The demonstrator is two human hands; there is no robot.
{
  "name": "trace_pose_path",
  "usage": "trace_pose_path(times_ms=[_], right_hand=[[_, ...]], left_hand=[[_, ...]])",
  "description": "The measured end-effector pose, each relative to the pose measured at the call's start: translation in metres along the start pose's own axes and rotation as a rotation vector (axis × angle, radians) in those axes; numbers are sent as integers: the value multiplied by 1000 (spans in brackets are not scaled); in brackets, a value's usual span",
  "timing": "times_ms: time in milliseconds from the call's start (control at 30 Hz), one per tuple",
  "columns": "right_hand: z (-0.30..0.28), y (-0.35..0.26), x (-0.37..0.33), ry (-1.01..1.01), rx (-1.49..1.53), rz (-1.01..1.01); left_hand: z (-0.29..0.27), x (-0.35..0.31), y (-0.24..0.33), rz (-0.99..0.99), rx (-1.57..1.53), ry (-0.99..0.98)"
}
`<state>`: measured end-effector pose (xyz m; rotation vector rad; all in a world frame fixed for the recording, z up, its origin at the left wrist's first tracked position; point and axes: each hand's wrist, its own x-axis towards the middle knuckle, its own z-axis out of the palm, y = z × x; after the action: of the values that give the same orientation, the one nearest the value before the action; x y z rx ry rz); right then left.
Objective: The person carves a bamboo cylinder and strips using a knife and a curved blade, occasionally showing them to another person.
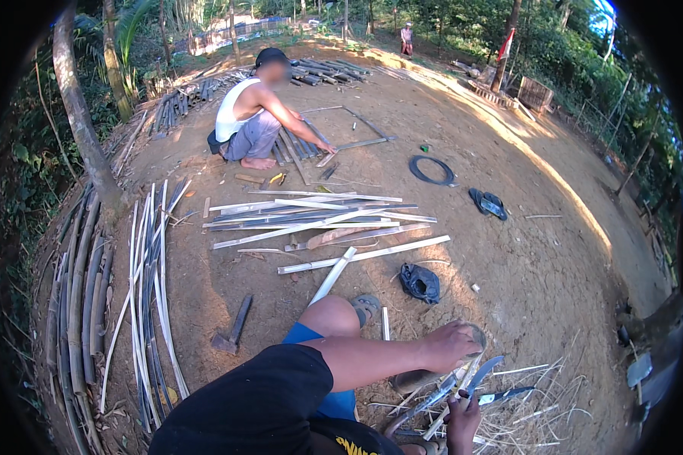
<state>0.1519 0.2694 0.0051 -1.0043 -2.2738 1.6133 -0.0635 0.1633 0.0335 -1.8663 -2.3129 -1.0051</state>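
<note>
My left hand (449,347) is closed at the upper end of a pale bamboo strip (470,373), its fingers partly hidden. Below it, my right hand (463,422) grips a knife with a curved blade (487,370), held against the strip. A second blade (507,395) lies just beyond, over a heap of thin bamboo shavings (542,413). Left of my bent knee, a hatchet (234,326) rests on the dirt.
Split bamboo strips (334,220) lie ahead, with more strips (152,296) and dark poles (80,303) at left. A black bag (420,283), sandals (488,203) and coiled wire (431,171) sit farther out. Another person (250,114) squats by a bamboo frame (364,142).
</note>
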Motion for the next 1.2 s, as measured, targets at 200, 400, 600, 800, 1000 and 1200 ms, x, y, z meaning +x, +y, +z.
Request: trace_pose_path(times_ms=[200, 400, 600, 800, 1000, 1200], right_hand=[[0, 2, -1, 1, 20, -1], [1, 4, 0, -6, 33, 13], [2, 8, 1, -3, 49, 17], [1, 3, 0, -9, 3, 15], [0, 13, 3, 2, 31, -6], [1, 7, 1, -3, 6, 10]], left_hand=[[-7, 2, 3, -16, 7, -30], [-10, 0, 1, -25, -18, -22], [-9, 3, -1, -26, 0, -62], [-15, 2, 1, 3, 37, -34], [-26, 3, 10, -52, -10, -96], [-22, 0, 9, -99, -37, -90]])
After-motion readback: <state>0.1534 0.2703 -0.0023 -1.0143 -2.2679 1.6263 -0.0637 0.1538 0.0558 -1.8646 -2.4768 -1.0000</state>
